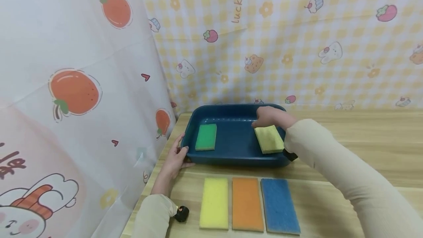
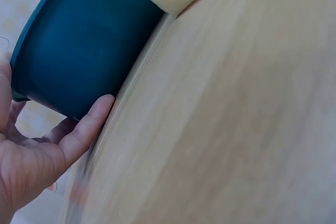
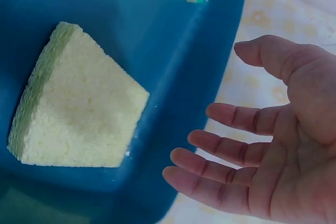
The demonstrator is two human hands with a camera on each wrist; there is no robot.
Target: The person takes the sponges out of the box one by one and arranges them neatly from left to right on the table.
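Note:
A dark blue plastic basin [image 1: 231, 161] sits on the table, its wall [image 2: 79, 40] filling the upper left of the left wrist view. My left hand [image 1: 175, 159] holds its front left corner, the thumb at the rim and other fingers low against the outside. Inside the basin, a green sponge [image 1: 206, 137] lies at the left and a pale yellow sponge [image 1: 269, 139] at the right. Over the basin's right part, my right hand [image 1: 269, 116] hovers just beyond the pale yellow sponge. In the right wrist view that hand [image 3: 283, 135] has spread fingers and holds nothing.
In front of the basin, a yellow sponge [image 1: 214, 203], an orange sponge [image 1: 247, 204] and a blue sponge [image 1: 280, 205] lie side by side on the wooden table [image 1: 373, 135]. Printed curtains [image 1: 297, 39] hang behind and along the left.

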